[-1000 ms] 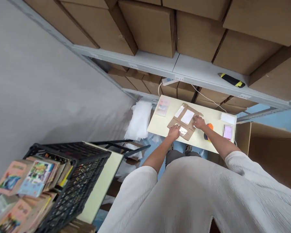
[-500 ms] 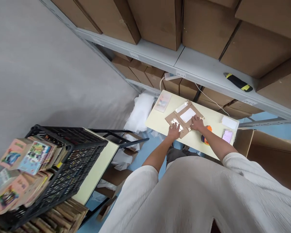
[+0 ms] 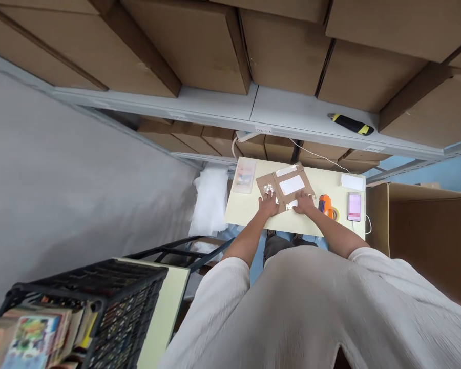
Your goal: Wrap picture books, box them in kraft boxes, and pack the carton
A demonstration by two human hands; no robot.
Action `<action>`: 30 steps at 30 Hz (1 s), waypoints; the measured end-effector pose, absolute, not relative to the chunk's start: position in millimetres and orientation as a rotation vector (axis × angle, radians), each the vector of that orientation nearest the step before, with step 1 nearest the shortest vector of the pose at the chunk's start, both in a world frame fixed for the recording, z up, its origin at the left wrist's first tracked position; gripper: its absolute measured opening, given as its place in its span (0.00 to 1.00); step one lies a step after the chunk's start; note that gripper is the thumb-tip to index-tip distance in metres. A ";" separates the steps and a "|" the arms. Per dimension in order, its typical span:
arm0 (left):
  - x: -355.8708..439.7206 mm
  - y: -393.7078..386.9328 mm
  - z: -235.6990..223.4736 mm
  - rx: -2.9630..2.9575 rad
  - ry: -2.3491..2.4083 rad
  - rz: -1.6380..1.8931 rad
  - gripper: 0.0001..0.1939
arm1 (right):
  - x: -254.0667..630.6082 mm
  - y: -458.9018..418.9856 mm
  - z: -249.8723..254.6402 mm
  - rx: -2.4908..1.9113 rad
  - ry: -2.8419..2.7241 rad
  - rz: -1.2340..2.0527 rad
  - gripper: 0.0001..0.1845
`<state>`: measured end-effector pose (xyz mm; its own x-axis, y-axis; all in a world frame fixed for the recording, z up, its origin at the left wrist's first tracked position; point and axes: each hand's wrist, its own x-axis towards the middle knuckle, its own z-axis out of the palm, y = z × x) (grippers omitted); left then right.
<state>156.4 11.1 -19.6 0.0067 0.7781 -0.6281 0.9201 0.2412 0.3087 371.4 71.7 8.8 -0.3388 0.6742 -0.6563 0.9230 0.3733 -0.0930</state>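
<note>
A flat brown cardboard mailer (image 3: 279, 177) lies tilted on the pale yellow table (image 3: 242, 207), with shiny clear tape along its edges and a white label (image 3: 292, 185) on its face. My left hand (image 3: 269, 204) rests on the mailer's left flap, over a taped patch, fingers spread. At the mailer's lower right edge, my right hand (image 3: 304, 202) presses down with its fingers stretched out. Just right of that hand sits an orange tape dispenser (image 3: 325, 205). Both hands lie on the card without gripping it.
A phone (image 3: 354, 206) and a white paper stack (image 3: 352, 182) lie at the table's right; a wrapped book (image 3: 245, 176) lies at its left. A utility knife (image 3: 351, 124) is on the shelf. A large open carton (image 3: 426, 230) stands right, a black crate of books (image 3: 130, 302) lower left.
My view has turned, so the table looks more level and the phone shows fully. My right hand has slid down to the mailer's lower edge; the left stays on the left flap.
</note>
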 end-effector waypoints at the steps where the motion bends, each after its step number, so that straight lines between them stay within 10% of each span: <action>1: 152.3 13.8 -20.5 1.578 1.786 -0.260 0.43 | 367.3 67.2 11.5 1.391 2.098 -0.629 0.44; 12: 106.1 33.3 -29.8 1.784 1.568 -0.319 0.47 | 331.8 42.7 30.6 1.581 1.931 -0.684 0.28; 30: 90.4 58.7 -27.9 1.333 1.834 0.223 0.30 | 367.4 88.1 -8.7 2.249 1.681 -0.993 0.35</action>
<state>90.4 58.7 -27.9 -0.0852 0.8516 -0.5173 0.7031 0.4192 0.5744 367.4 88.1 -8.7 0.1460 0.7927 -0.5919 0.9012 -0.3534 -0.2510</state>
